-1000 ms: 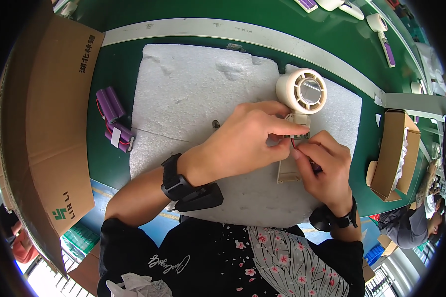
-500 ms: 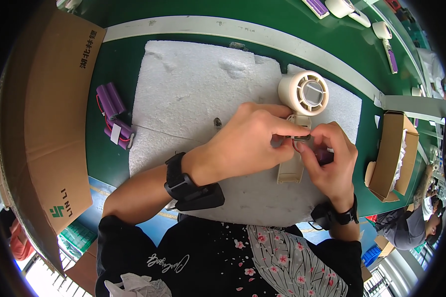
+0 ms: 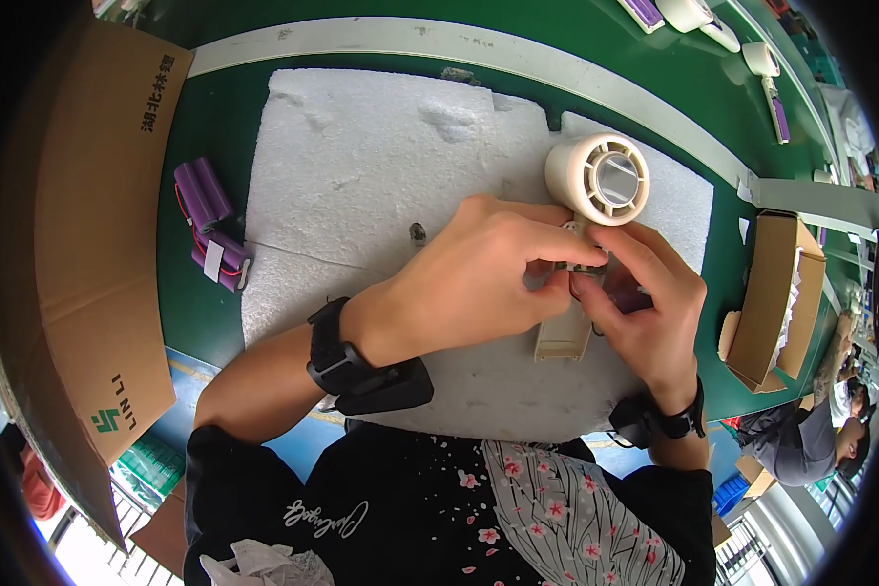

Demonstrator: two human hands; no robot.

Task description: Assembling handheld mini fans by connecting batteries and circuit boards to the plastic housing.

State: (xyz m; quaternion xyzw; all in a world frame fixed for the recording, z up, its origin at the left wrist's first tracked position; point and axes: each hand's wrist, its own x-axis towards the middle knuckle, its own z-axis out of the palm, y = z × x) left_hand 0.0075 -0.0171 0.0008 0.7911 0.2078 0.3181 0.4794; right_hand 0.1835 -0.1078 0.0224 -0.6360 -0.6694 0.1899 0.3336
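A cream handheld fan (image 3: 596, 181) lies on the white foam sheet (image 3: 381, 166), its round grilled head pointing away and its handle (image 3: 563, 339) toward me. My left hand (image 3: 479, 278) pinches the fan's neck from the left. Opposite it, my right hand (image 3: 645, 303) closes on the same spot, with a purple battery partly hidden in its fingers and thin wires between the fingertips. Both wrists wear black bands.
Purple battery packs (image 3: 210, 225) lie on the green table left of the foam. A large cardboard box (image 3: 78, 234) stands at the far left, a smaller open box (image 3: 767, 303) at the right. More fan parts (image 3: 689, 15) sit at the back. Another person (image 3: 811, 449) is at lower right.
My right hand has shifted up and closed in over the fan's neck, meeting the left fingers. The fan and left hand have stayed nearly in place.
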